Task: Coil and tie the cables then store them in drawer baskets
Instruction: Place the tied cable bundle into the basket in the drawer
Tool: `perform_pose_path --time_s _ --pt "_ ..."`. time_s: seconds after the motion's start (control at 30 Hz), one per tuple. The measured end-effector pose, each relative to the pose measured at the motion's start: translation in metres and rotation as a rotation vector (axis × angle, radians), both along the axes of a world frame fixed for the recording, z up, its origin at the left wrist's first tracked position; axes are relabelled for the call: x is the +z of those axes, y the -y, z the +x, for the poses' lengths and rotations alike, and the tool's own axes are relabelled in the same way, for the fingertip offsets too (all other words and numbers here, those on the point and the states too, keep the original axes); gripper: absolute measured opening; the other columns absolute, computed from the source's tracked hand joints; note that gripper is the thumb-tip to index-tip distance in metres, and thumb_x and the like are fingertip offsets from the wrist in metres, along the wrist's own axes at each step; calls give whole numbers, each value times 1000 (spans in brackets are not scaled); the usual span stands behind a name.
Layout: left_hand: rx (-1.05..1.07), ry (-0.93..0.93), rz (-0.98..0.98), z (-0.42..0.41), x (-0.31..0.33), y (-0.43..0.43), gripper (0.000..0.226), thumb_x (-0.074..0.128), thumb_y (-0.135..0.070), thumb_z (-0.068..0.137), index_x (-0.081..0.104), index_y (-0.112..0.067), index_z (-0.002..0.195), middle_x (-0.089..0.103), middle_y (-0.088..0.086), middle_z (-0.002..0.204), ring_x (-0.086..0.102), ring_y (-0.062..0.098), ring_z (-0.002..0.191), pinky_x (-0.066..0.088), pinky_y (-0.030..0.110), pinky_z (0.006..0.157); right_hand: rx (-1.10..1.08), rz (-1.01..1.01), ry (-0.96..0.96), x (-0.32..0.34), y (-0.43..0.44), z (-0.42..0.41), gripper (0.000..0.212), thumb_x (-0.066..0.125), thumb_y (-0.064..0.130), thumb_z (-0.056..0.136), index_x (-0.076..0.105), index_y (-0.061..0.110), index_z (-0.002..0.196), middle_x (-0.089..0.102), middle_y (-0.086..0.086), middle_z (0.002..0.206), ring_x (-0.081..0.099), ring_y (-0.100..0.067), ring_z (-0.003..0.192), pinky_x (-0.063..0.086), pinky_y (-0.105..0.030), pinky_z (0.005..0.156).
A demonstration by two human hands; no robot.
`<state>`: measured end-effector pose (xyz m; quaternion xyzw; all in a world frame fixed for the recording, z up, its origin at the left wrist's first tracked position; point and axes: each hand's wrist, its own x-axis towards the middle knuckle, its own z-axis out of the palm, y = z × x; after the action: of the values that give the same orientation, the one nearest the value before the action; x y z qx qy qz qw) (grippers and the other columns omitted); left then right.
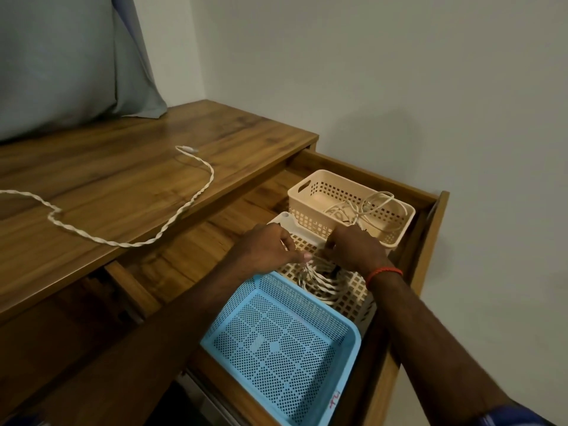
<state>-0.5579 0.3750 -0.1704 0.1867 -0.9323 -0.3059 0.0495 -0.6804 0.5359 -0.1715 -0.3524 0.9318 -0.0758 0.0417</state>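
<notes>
A coiled white twisted cable (319, 279) hangs over the middle cream basket (358, 292) in the open drawer. My left hand (266, 249) and my right hand (353, 249) both pinch the top of this coil, close together above the basket. A second white twisted cable (132, 242) lies loose and uncoiled across the wooden desktop at the left. The far beige basket (310, 192) holds a bundle of thin white cable (365, 207). The near blue basket (285, 348) holds nothing that I can see.
The wooden drawer (430, 241) stands pulled out to the right of the desk (123, 167), beside a pale wall. A grey-blue curtain (61, 56) hangs behind the desk at the upper left. Bare drawer floor shows left of the baskets.
</notes>
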Motion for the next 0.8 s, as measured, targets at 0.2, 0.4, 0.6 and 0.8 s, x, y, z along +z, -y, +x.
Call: perform_pose_path --time_s 0.2,0.4,0.6,0.8 --pt "5 -115 30 22 7 16 47 79 -61 73 72 -24 101 70 -11 84 65 1 73 50 25 64 91 -126 0 8 11 10 23 68 46 91 76 28 103 73 3 103 65 -14 86 57 -34 73" --pt "-5 -195 -49 38 30 33 48 79 -58 76 72 -23 109 72 -10 98 63 -3 82 48 21 64 78 -259 -31 37 19 17 27 68 52 88 76 30 102 75 2 101 67 -15 89 57 -37 76" --pt "37 -238 -56 50 45 37 45 77 -61 73 72 -30 105 72 -15 96 67 0 84 61 35 73 129 -306 -81 68 32 25 26 68 50 90 77 30 104 75 0 106 67 -16 94 54 -33 75" --pt "61 -304 -148 77 67 52 50 71 -66 73 72 -29 107 72 -14 100 65 3 89 58 40 82 181 -367 -105 94 55 39 23 69 51 87 77 29 91 71 8 83 66 -12 80 57 -38 72"
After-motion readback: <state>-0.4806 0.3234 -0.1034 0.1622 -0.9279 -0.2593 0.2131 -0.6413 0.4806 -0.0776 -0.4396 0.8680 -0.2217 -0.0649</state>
